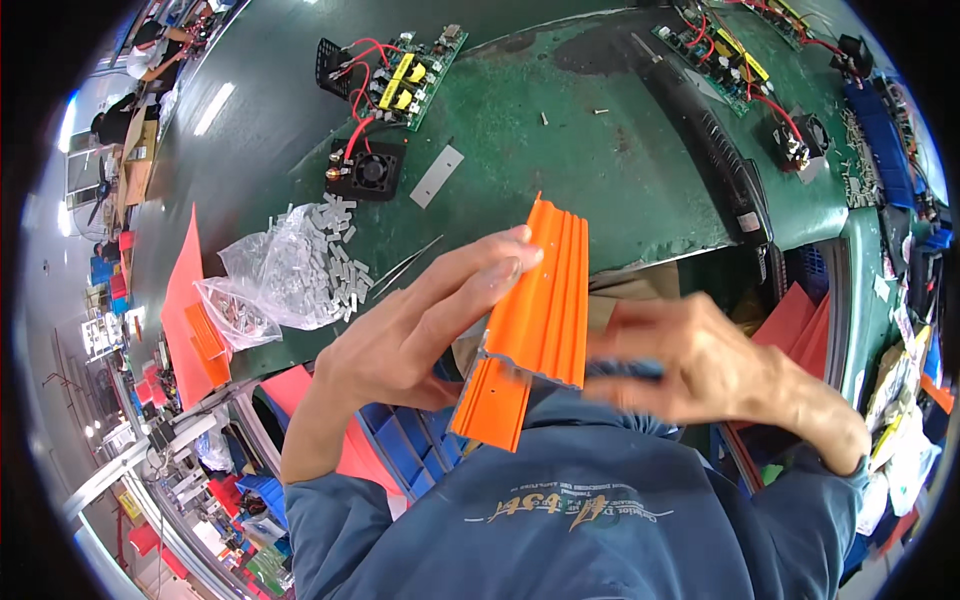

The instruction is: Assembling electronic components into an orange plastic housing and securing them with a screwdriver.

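Orange metal, it seems, makes the long ribbed profile (560, 300) which you hold above the near edge of the green table (500, 165). Your left hand (400, 335) grasps it along its left long side, fingers near the far end. Your right hand (695, 360) is blurred just beside the opposite long side; I cannot tell whether it grips or touches anything. Under the near end shows a narrow orange strip (492, 405) with a small hole; whether both are joined is not clear.

I judge the profile to be light and stiff, hardly fragile, but its smooth coating may slip and its cut ends may be sharp. Take hold by the two long sides, where the ribs help your fingers.
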Motion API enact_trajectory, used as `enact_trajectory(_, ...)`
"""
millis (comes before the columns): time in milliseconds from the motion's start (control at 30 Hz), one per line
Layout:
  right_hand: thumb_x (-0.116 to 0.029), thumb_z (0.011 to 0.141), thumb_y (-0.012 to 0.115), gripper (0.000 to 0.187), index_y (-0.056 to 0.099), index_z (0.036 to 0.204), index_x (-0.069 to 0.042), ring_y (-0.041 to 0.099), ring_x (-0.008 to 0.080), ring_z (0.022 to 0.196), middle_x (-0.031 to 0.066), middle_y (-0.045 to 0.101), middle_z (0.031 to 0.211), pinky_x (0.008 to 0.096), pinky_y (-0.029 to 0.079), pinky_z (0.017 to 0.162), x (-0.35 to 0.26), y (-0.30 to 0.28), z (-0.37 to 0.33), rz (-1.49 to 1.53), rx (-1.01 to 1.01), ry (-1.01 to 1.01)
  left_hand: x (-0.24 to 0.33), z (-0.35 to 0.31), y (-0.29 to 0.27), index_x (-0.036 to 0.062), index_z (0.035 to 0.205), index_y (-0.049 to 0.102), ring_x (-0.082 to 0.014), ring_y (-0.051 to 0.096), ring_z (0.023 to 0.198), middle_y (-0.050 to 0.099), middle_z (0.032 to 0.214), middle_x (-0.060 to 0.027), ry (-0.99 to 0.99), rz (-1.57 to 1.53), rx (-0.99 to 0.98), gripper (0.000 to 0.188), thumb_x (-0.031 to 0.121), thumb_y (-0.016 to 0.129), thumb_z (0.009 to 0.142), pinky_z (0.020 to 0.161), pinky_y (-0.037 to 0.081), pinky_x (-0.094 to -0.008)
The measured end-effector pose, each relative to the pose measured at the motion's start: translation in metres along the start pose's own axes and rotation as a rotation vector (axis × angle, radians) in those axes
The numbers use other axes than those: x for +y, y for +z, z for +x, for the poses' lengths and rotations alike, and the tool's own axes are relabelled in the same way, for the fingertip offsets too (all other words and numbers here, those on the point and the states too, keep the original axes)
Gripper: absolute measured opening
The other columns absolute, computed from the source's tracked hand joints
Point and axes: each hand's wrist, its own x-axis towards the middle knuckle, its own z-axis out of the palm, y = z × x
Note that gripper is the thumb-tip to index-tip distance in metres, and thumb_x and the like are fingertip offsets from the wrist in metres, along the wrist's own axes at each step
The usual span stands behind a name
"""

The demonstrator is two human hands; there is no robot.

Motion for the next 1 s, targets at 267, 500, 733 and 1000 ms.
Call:
enact_trajectory(267,-0.019,0.088,0.084,0.038,0.077,0.122,-0.006,0.069,0.0326,0.07,0.0151,0.068,0.088,0.041,0.055,0.063,-0.006,0.007,-0.003,0.148,-0.022,-0.091,0.003,-0.001,0.004,-0.0024,0.159,0.032,-0.0534,0.047,0.142,0.044,0.155,-0.0321,-0.026,-0.002,0.005,0.119,0.008,0.095,0.058,0.112,0.049,-0.0552)
enact_trajectory(500,-0.019,0.09,0.082,0.04,0.072,0.127,-0.005,0.064,0.0288,0.071,0.0143,0.067,0.093,0.039,0.052,0.065,0.005,-0.004,-0.016,-0.077,0.151,0.124,-0.006,0.006,-0.003,0.0027,0.16,0.036,-0.0521,0.047,0.143,0.044,0.156,-0.0291,-0.042,-0.017,-0.004,0.116,0.008,0.095,0.06,0.113,0.047,-0.0553)
enact_trajectory(733,-0.011,0.091,0.076,0.045,0.064,0.133,-0.001,0.064,0.0231,0.092,0.0118,0.065,0.104,0.034,0.051,0.085,0.029,-0.039,-0.114,-0.464,0.979,0.465,-0.046,-0.046,0.007,0.0022,0.153,0.045,-0.0324,0.056,0.136,0.056,0.15,-0.0164,-0.048,-1.461,0.578,0.05,0.032,0.044,0.113,0.126,0.034,-0.0493)
enact_trajectory(1000,-0.03,0.099,0.073,0.051,0.058,0.139,-0.002,0.057,0.0412,0.124,0.0222,0.061,0.131,0.049,0.046,0.105,0.096,-0.086,-0.287,-1.321,1.224,0.93,-0.03,-0.012,0.052,0.0,0.162,0.028,-0.0378,0.043,0.143,0.041,0.155,-0.0207,-0.016,-1.534,0.838,0.103,0.069,0.063,0.094,0.12,0.039,-0.0581)
